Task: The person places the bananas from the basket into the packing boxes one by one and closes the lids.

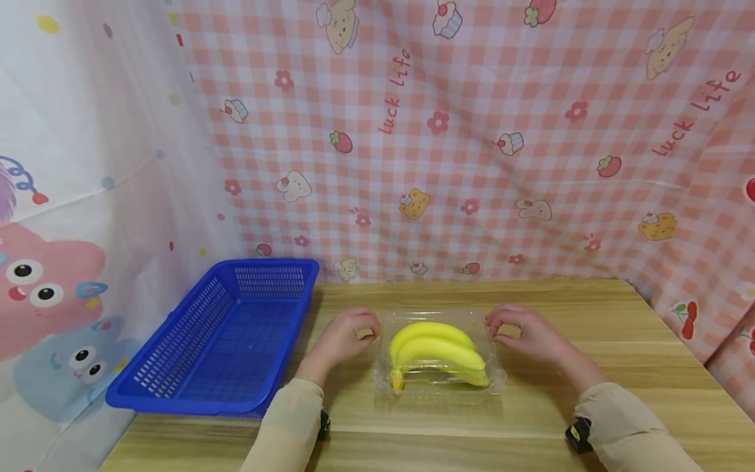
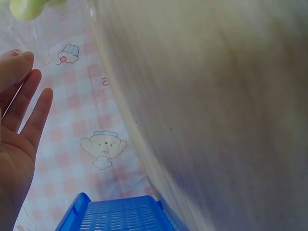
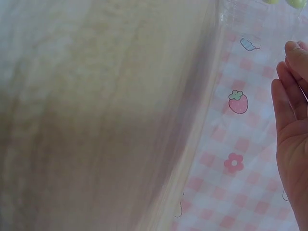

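Note:
A clear plastic clamshell box (image 1: 438,314) lies on the wooden table (image 1: 531,426) with a bunch of yellow bananas (image 1: 436,351) inside it. My left hand (image 1: 368,330) is at the box's left edge, fingers bent, and seems to pinch the rim. My right hand (image 1: 497,331) does the same at the right edge. The left wrist view shows my left hand (image 2: 19,120) with fingertips against clear plastic (image 2: 29,33). The right wrist view shows my right hand (image 3: 291,110) beside the clear plastic (image 3: 260,24). Both thumbs are hidden in the wrist views.
A blue slotted plastic basket (image 1: 177,400) with nothing in it stands at the table's left edge, close to my left forearm, and also shows as the basket (image 2: 115,214) in the left wrist view. Pink checked cloth (image 1: 472,131) hangs behind the table, and a cartoon-print sheet (image 1: 59,262) on the left.

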Available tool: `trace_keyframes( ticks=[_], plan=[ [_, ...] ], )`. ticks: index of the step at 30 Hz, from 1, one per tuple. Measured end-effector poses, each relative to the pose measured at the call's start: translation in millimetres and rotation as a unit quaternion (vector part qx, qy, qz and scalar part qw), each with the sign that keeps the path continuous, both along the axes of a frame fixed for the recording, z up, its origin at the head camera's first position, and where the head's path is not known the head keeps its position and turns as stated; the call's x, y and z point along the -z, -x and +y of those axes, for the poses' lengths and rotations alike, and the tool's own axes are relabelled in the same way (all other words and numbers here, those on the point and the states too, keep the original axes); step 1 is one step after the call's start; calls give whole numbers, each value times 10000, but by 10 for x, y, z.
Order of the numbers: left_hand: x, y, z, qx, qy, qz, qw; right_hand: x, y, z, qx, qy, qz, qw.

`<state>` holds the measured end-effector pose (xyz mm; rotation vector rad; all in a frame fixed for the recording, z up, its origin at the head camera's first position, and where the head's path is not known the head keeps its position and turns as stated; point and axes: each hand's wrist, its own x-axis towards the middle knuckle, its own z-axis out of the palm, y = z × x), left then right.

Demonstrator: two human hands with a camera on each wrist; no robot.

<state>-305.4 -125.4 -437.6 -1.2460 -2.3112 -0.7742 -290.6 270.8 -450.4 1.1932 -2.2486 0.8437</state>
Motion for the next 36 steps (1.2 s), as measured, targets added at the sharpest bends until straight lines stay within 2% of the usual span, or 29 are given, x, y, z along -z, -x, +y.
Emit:
trace_keyframes(
  ticks=[14,22,31,36],
  plan=[
    [11,-26,-7,-30,222,123,9997,-19,-23,9,-39,-160,71,9998],
    [-38,-70,-4,-196,426,-15,9989,-43,-52,6,-93,-220,112,9997],
    [-109,-128,-5,-380,631,-66,9973,-116,-186,-16,449,-454,145,9979],
    [-154,-168,3,-452,735,14,9963,-150,-240,-25,573,-538,102,9969]
  ],
)
